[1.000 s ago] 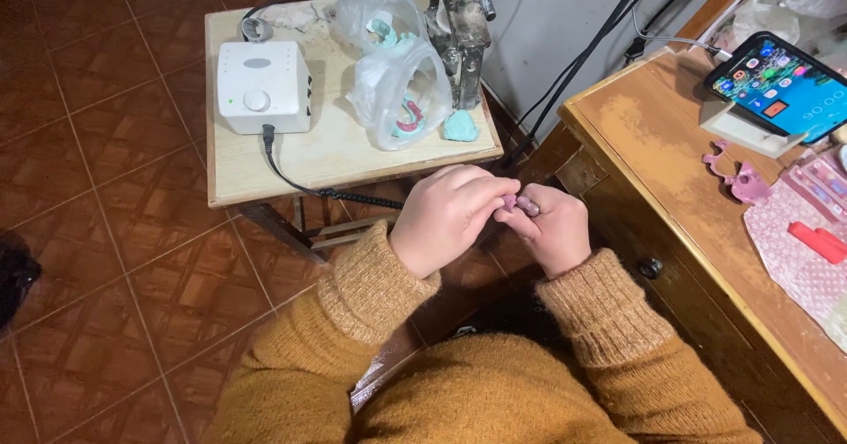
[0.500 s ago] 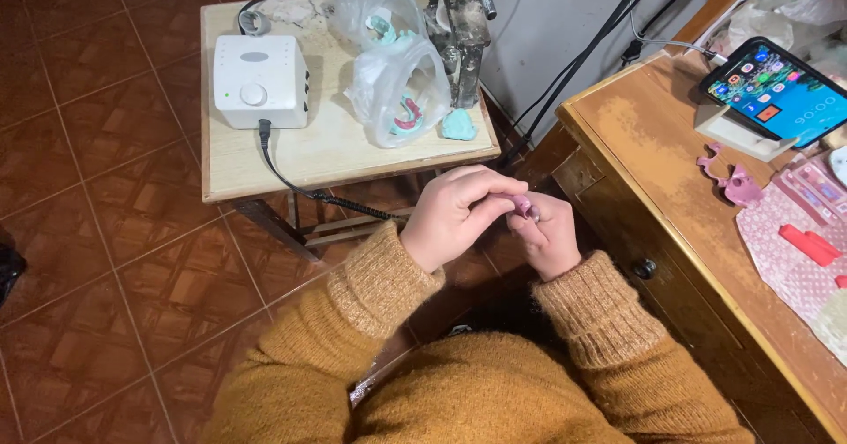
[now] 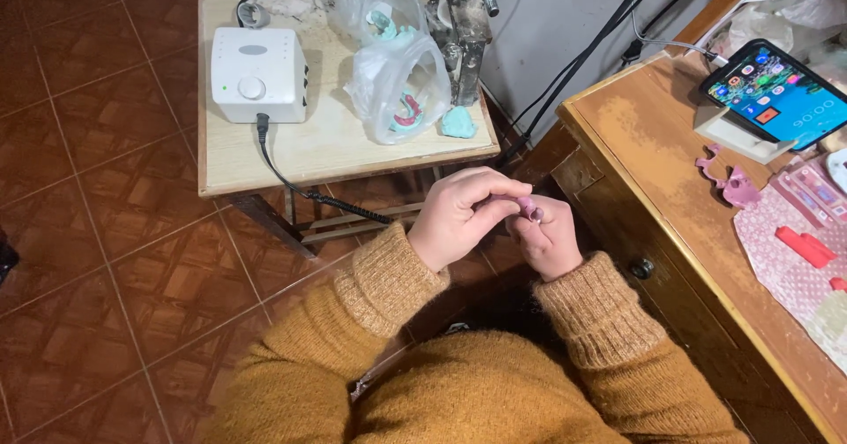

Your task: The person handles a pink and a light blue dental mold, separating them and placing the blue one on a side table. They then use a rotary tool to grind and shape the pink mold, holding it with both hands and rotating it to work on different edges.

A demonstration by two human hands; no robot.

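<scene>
Both hands (image 3: 498, 219) closed — pinching small pink piece (image 3: 528, 206).

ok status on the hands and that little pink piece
Left hand and right hand together above the lap, both pinching the small pink piece. Piece mostly hidden by fingers. Nothing between the hands and the small wooden table.

My fingers (image 3: 507, 199) pinch a small pink piece (image 3: 528, 206); my sleeves (image 3: 388, 276) are mustard knit. The control box (image 3: 258, 73) is white, the floor tiles (image 3: 97, 259) reddish-brown, and the worktop (image 3: 653, 170) worn brown.
</scene>
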